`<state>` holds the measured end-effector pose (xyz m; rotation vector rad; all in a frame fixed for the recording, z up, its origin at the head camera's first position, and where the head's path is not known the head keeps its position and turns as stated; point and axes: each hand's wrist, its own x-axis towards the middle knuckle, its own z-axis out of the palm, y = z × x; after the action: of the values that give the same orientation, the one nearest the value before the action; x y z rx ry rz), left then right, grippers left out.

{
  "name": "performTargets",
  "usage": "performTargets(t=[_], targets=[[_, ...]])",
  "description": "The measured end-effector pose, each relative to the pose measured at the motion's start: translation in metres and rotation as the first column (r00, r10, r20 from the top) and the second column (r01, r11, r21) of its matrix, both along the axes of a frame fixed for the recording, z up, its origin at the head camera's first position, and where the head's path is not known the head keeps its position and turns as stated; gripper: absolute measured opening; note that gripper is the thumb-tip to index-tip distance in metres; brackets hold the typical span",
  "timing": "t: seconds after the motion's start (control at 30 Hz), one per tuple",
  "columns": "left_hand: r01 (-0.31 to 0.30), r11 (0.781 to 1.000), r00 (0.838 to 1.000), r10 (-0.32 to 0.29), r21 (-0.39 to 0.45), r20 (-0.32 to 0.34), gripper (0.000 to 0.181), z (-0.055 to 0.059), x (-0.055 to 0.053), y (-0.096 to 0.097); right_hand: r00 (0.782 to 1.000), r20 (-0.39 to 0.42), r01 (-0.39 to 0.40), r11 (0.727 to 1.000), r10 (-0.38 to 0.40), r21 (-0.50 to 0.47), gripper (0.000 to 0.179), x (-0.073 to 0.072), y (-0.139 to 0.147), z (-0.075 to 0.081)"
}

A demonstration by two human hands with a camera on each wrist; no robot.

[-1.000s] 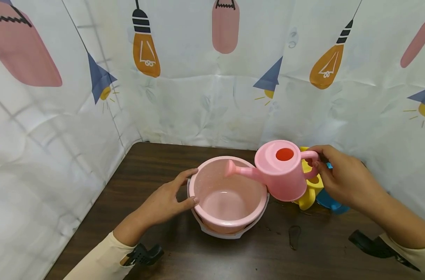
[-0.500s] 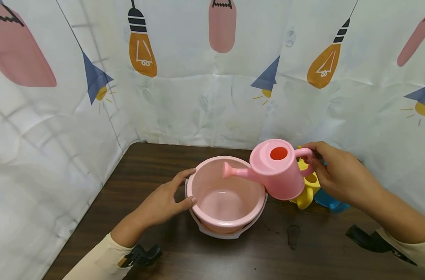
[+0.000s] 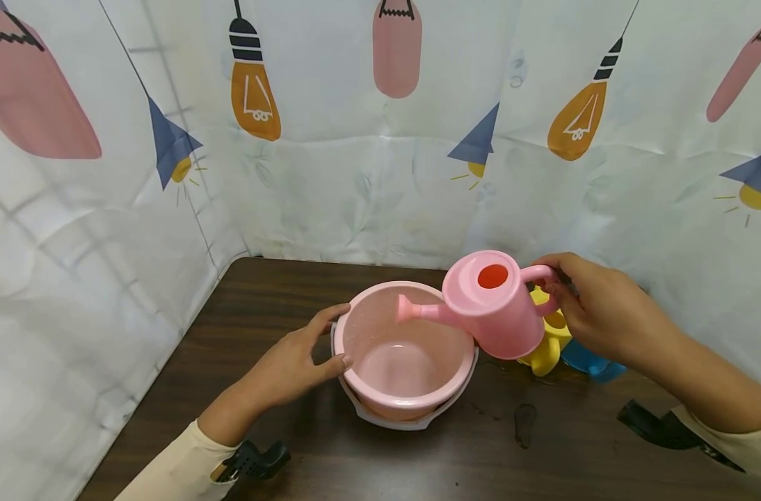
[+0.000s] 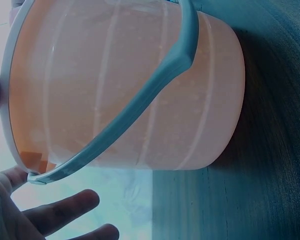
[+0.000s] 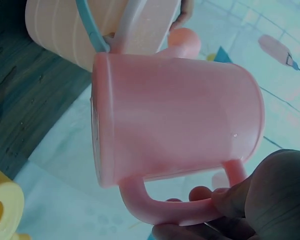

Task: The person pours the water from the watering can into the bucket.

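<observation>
A pale pink bucket (image 3: pixel 399 369) with a grey-white handle (image 4: pixel 135 107) stands upright on the table. My left hand (image 3: pixel 295 358) rests at its left rim, thumb and index finger spread apart on the edge; in the left wrist view two other fingers (image 4: pixel 65 210) stretch out free of it. My right hand (image 3: pixel 599 306) grips the looped handle of a pink watering can (image 3: pixel 490 299). The can leans to the left, its spout (image 3: pixel 427 311) over the bucket's opening. No water shows leaving the spout. The bucket's inside bottom is visible.
Behind and right of the watering can sit a yellow toy piece (image 3: pixel 549 348) and a blue one (image 3: pixel 593 362), both partly hidden. Wet marks (image 3: pixel 524 424) lie on the dark wooden table (image 3: pixel 280 292). A printed white curtain (image 3: pixel 343 195) hangs along the back and left side.
The watering can has shifted slightly left and tips a little further, its spout end lower. The left hand stays at the bucket's rim.
</observation>
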<state>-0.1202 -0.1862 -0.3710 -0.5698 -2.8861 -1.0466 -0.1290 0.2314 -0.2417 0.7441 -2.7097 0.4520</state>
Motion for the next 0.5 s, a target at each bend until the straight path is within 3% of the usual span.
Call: performTargets(t=[0.5], targets=[[-0.003, 1.000, 1.000, 0.003, -0.006, 0.005, 0.077, 0.0001, -0.0001, 0.0000, 1.000, -0.021, -0.013, 1.000, 0.014, 0.023, 0.027, -0.0007, -0.0054, 0.0048]])
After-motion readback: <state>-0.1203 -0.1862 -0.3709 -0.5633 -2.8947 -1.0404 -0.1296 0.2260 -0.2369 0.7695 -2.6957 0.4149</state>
